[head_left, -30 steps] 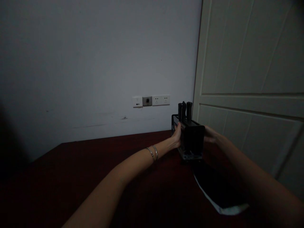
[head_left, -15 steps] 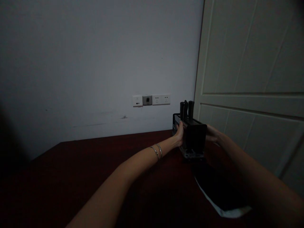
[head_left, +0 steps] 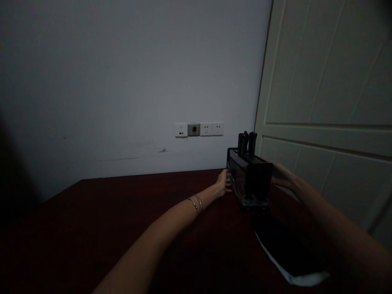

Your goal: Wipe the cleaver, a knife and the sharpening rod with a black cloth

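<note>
A black knife block (head_left: 259, 179) stands on the dark red table (head_left: 128, 220), right of centre. Several black-handled items (head_left: 247, 143), looking like knives, stick up from its top. My left hand (head_left: 223, 183) is at the block's left side, low down, with its fingers apart and holding nothing; whether the fingertips touch the block I cannot tell. Two thin bracelets (head_left: 196, 203) circle the left wrist. My right hand (head_left: 282, 176) is at the block's right side, and its fingers are hidden behind it.
A dark flat item with a whitish edge (head_left: 308, 280) lies on the table in front of the block. Wall sockets (head_left: 212, 129) are set in the pale wall behind. A white panelled door (head_left: 324, 98) stands close on the right.
My left hand has let go of the knife block and moved down and left, its fingers coming apart. My right hand stays at the right side. The view has shifted slightly.
</note>
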Available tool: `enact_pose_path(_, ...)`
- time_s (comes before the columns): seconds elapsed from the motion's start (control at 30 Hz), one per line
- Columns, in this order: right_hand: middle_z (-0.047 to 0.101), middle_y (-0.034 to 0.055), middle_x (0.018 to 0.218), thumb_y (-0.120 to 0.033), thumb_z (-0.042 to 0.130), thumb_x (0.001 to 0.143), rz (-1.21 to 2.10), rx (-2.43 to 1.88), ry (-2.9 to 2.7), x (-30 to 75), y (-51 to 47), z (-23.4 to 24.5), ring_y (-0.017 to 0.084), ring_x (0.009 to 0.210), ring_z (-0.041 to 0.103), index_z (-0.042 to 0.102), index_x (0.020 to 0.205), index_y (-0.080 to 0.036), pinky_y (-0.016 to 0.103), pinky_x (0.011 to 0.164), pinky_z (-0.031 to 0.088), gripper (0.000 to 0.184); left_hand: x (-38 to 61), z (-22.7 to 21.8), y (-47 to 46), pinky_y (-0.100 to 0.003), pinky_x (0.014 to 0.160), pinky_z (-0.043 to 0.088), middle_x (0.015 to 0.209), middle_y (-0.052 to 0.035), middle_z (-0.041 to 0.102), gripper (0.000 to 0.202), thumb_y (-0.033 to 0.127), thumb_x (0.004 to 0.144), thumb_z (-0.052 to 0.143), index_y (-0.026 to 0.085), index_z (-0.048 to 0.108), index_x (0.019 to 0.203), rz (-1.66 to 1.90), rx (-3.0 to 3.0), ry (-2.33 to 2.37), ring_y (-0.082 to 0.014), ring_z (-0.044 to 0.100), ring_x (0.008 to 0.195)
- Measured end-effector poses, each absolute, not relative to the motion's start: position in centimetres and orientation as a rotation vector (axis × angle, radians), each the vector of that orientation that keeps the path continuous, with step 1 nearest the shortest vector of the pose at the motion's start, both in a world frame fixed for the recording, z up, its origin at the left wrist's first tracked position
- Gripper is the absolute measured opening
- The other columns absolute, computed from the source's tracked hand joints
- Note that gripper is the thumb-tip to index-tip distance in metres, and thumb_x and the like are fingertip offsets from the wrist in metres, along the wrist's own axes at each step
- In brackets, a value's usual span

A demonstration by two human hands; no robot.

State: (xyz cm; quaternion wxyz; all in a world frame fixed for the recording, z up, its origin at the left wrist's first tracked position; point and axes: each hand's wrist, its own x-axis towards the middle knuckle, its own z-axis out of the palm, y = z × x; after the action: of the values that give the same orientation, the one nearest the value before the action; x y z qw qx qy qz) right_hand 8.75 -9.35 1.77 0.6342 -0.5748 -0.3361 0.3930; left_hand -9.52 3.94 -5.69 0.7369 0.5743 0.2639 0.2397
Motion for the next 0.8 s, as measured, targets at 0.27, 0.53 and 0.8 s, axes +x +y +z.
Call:
enact_pose_path(0.27, 0.061, 0.0087, 0.089, -0.023, 0.041, 0.074, 0.188, -1.141, -0.610, 7.5, -11.3, 6.2, 0.019, 0.079, 0.060, 0.057, 0.076, -0.025, 0.034, 0.070, 0.050, 0.016, -18.8, -9.6, 9.5, -0.040, 0.081, 0.048, 0.112, -0.0083, 0.055, 0.031, 0.032, 0.087, 0.051, 0.014, 0.052, 0.113, 0.935, 1.358, 1.000, -0.0195, 0.056, 0.096)
enact_pose_path(0.53, 0.059, 0.0026, 0.062, -0.023, 0.045, 0.075, -0.359, -1.107, -1.228, -6.6, -7.8, 8.9, 0.015, 0.053, 0.056, 0.060, 0.087, -0.018, 0.030, 0.054, 0.046, 0.020, -30.2, -10.7, 14.3, -0.040, 0.081, 0.048, 0.112, -0.0078, 0.055, 0.030, 0.032, 0.087, 0.051, 0.015, 0.053, 0.112, 1.164, 1.574, 1.287, -0.0199, 0.056, 0.096)
enact_pose_path(0.8, 0.069, 0.0088, 0.098, -0.029, 0.050, 0.077, -0.095, -1.527, -1.861, -15.4, 0.5, -0.6, 0.022, 0.092, 0.062, 0.064, 0.099, -0.019, 0.036, 0.084, 0.045, 0.028, -39.1, -11.9, 14.6, -0.040, 0.083, 0.047, 0.114, -0.0082, 0.055, 0.029, 0.032, 0.088, 0.051, 0.016, 0.053, 0.111, 1.023, 1.981, 1.455, -0.0195, 0.056, 0.098)
